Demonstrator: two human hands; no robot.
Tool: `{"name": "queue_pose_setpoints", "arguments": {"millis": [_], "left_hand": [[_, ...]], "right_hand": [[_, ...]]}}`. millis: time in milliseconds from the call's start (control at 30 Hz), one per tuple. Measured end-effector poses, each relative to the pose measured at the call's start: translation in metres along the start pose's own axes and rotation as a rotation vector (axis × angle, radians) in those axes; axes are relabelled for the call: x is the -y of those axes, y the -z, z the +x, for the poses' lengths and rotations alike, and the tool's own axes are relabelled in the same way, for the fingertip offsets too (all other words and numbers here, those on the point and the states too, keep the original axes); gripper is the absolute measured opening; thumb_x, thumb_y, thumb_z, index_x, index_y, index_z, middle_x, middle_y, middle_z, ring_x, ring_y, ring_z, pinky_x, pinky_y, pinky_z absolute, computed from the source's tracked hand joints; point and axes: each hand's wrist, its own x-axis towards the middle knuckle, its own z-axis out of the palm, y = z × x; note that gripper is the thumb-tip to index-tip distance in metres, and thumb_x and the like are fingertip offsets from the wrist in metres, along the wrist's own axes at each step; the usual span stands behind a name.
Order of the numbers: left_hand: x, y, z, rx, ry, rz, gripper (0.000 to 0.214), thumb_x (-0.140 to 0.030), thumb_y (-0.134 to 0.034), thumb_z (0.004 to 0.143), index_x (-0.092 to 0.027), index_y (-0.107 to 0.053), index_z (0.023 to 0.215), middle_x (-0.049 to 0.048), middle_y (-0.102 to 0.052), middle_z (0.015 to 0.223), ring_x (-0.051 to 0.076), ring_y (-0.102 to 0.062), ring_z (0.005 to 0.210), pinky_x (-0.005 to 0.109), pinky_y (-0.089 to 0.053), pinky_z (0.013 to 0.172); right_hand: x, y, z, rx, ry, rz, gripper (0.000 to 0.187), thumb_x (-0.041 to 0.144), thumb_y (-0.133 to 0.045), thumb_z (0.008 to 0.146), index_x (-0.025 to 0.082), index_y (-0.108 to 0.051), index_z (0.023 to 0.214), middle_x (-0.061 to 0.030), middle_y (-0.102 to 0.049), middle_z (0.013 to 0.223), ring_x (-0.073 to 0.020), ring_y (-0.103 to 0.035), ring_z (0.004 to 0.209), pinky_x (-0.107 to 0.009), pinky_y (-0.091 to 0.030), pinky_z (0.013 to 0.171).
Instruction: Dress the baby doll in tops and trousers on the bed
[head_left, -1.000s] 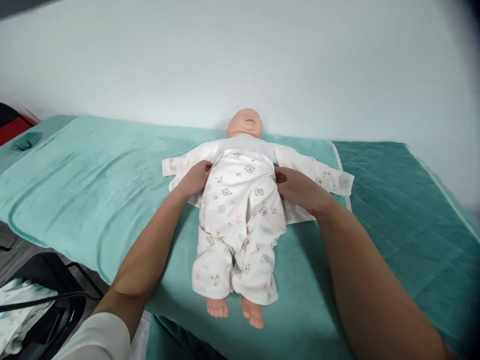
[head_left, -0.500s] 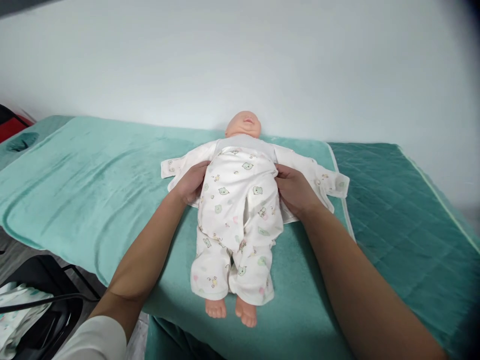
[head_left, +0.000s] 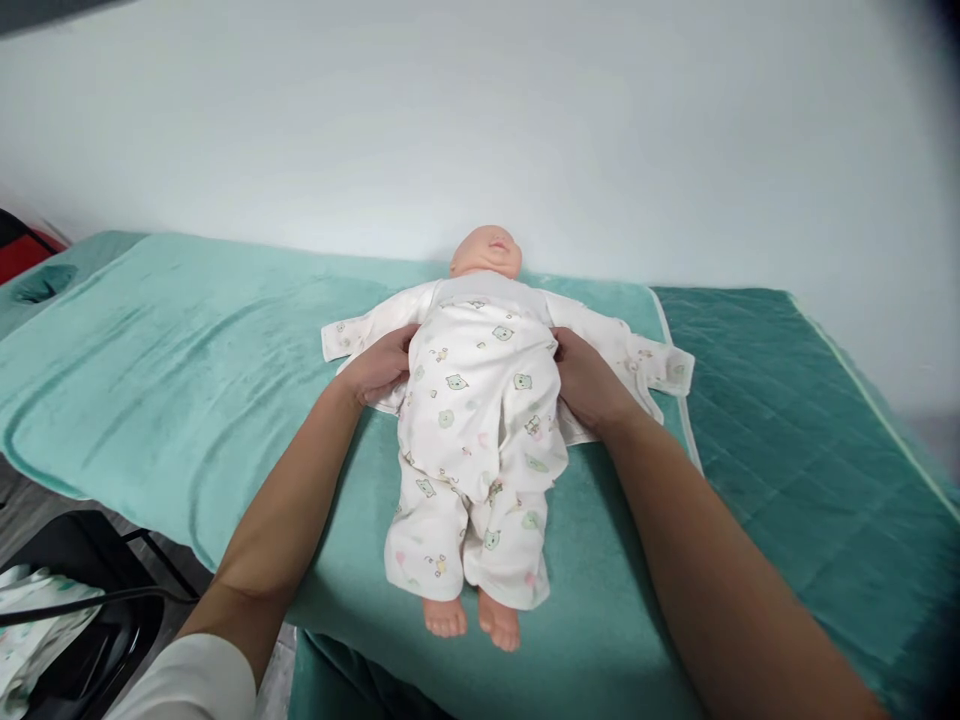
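A baby doll (head_left: 486,252) lies on its back with its head toward the wall and bare feet toward me. White printed baby pants (head_left: 480,400) cover its legs and reach up over the belly. Under them is a white baby jacket (head_left: 626,350), its sleeves spread out to both sides. At the left side of the waistband, my left hand (head_left: 380,365) is closed on the pants, fingertips partly hidden behind the cloth. My right hand (head_left: 590,382) pinches the pants at the opposite side; its fingers are also partly covered.
A light green blanket (head_left: 187,340) covers the padded table. Darker quilted green cloth (head_left: 787,430) lies at the right. Behind rises a pale wall (head_left: 480,120). At lower left stands a black chair (head_left: 112,590) with printed cloth (head_left: 37,630) on it.
The pants and the doll's feet have shifted slightly to the right, and the legs lie straighter and closer together. Both hands stay at the sides of the waistband.
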Motion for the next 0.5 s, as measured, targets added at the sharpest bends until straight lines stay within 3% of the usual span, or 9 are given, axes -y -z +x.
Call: {"name": "queue_pose_setpoints", "arguments": {"millis": [200, 500], "left_hand": [[-0.001, -0.008, 0.001, -0.025, -0.035, 0.172, 0.036, -0.023, -0.081, 0.068, -0.021, -0.077, 0.104, 0.0081, -0.079, 0.107, 0.034, -0.071, 0.111, 0.050, -0.060, 0.097], [0.005, -0.010, 0.007, -0.109, -0.007, 0.026, 0.025, -0.032, -0.079, 0.073, -0.022, -0.078, 0.095, 0.0065, -0.080, 0.093, 0.036, -0.071, 0.114, 0.055, -0.061, 0.098]], "right_hand": [[-0.007, 0.002, 0.007, 0.133, 0.017, 0.083, 0.023, 0.038, -0.076, 0.075, 0.021, -0.073, 0.091, -0.0069, -0.076, 0.089, -0.0270, -0.067, 0.087, -0.038, -0.054, 0.080], [-0.011, -0.008, 0.005, -0.012, 0.046, 0.234, 0.026, 0.044, -0.079, 0.072, 0.022, -0.077, 0.084, -0.0022, -0.076, 0.084, -0.0273, -0.069, 0.092, -0.040, -0.057, 0.084]]}}
